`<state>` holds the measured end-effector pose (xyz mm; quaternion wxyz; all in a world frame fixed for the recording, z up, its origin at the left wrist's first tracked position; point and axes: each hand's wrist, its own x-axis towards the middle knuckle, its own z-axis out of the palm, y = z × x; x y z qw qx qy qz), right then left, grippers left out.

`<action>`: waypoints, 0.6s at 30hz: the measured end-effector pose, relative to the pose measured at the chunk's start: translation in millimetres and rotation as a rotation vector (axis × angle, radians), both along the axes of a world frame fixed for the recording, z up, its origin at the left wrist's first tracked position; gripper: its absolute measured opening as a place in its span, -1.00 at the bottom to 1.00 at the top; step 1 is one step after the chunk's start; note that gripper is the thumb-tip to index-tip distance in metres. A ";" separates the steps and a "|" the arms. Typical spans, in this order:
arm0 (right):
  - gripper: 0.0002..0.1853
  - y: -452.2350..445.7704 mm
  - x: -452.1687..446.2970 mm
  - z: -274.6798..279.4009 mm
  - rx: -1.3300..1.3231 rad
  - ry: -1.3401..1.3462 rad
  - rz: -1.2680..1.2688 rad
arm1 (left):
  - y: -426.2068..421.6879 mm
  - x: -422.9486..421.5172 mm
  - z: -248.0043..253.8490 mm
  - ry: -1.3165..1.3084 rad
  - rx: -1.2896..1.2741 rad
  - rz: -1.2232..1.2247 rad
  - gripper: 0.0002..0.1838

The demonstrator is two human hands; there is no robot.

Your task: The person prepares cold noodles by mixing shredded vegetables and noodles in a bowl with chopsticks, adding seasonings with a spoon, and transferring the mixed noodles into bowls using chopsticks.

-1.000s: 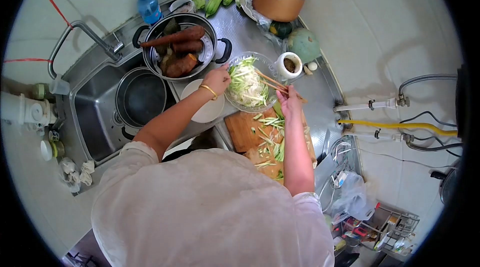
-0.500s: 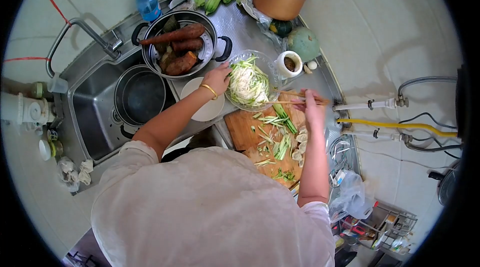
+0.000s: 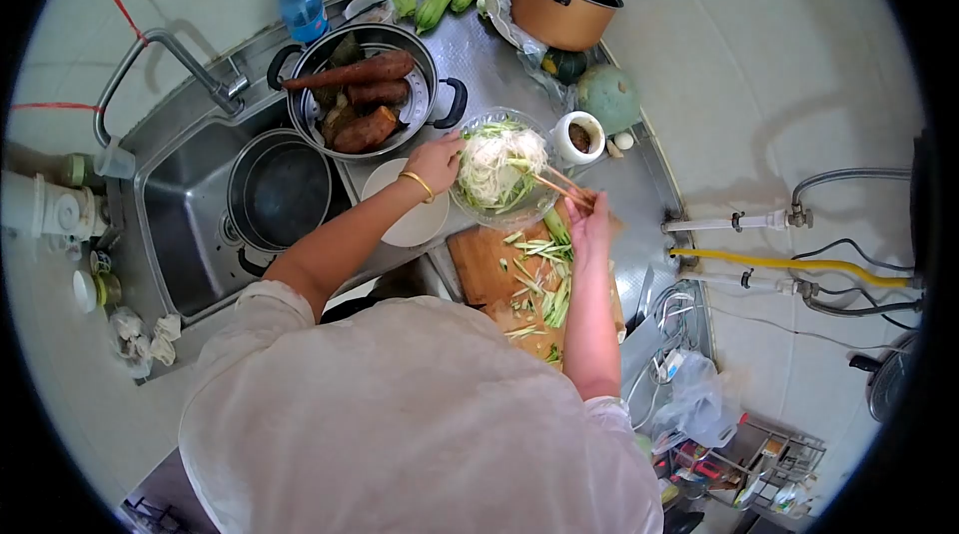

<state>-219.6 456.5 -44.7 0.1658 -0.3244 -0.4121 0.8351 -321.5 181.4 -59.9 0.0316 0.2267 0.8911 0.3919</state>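
Observation:
My left hand point(image 3: 437, 164), with a gold bangle at the wrist, grips the left rim of a clear glass bowl point(image 3: 480, 215). Pale noodle-like strands point(image 3: 491, 164) mixed with green shreds fill the bowl. In my right hand point(image 3: 588, 220) is a pair of wooden chopsticks point(image 3: 555, 184), their tips in the strands. Below the bowl lies a wooden cutting board point(image 3: 478, 261) with cut green strips point(image 3: 546, 252) on it; my right forearm covers its right part. A white plate point(image 3: 410, 226) sits under my left forearm.
A steamer pot point(image 3: 430, 64) holds sweet potatoes point(image 3: 370, 126). Left of it, a dark pot point(image 3: 280, 184) stands in the sink point(image 3: 165, 224). A white jar point(image 3: 589, 126), green squash point(image 3: 606, 98) and orange pot point(image 3: 559, 14) are at the back right. A knife blade point(image 3: 639, 324) shows beside the board.
My right hand has moved left and slightly down, and the chopsticks now reach deeper into the strands, which are heaped differently. My left hand stays on the bowl.

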 end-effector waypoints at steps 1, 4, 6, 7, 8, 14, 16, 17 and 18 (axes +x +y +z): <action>-0.75 -2.3 -7.7 14.4 0.117 0.001 0.057 | 0.5 0.4 -2.1 0.014 -0.002 0.007 -0.67; -0.77 -37.3 -33.8 43.2 0.318 -0.024 0.125 | 1.5 -0.2 -5.4 0.043 -0.019 0.006 -0.66; -0.78 -62.9 -45.0 29.8 0.429 0.023 0.253 | 2.8 0.3 -7.1 0.047 -0.044 -0.004 -0.66; -0.79 -69.2 -48.1 26.2 0.484 0.049 0.318 | 3.3 -0.1 -8.0 0.045 -0.060 -0.008 -0.65; -0.80 -66.5 -48.6 27.6 0.525 0.032 0.405 | 3.1 -0.2 -8.2 0.044 -0.078 -0.011 -0.65; -0.84 -45.0 -54.4 105.9 0.851 -0.006 0.466 | 3.1 4.7 5.0 0.025 -0.160 -0.009 -0.64; -0.85 -41.9 -60.9 114.2 0.934 0.021 0.360 | 4.2 3.5 -2.2 0.066 -0.157 -0.007 -0.63; -0.84 -39.9 -68.0 105.1 0.986 0.024 0.321 | 4.1 2.9 -4.8 0.087 -0.157 -0.004 -0.63; -0.84 -35.9 -76.9 84.4 1.038 0.027 0.281 | 4.3 3.2 -2.5 0.069 -0.162 -0.005 -0.63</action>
